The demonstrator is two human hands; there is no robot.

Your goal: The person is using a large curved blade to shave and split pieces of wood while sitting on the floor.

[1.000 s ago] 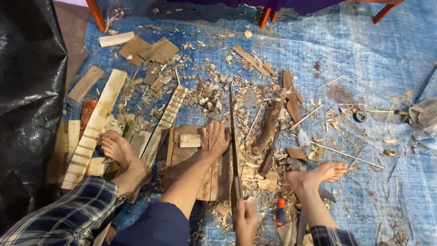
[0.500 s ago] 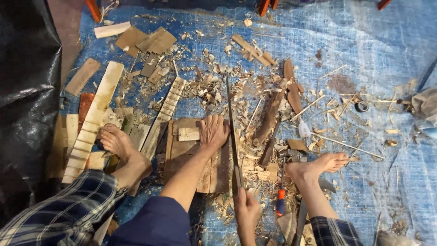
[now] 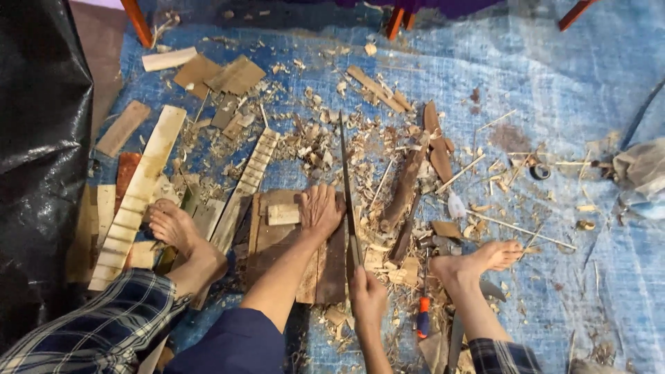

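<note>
Left hand (image 3: pixel 320 209) pressed flat, fingers spread, on a stack of dark boards (image 3: pixel 291 242) lying on the blue tarp (image 3: pixel 568 83); right hand (image 3: pixel 367 294) closed around the handle of a long saw (image 3: pixel 348 187) running along the boards' right edge. Sawing step in hand, by the look. Next stroke calls for a firm hold-down and a straight blade.
</note>
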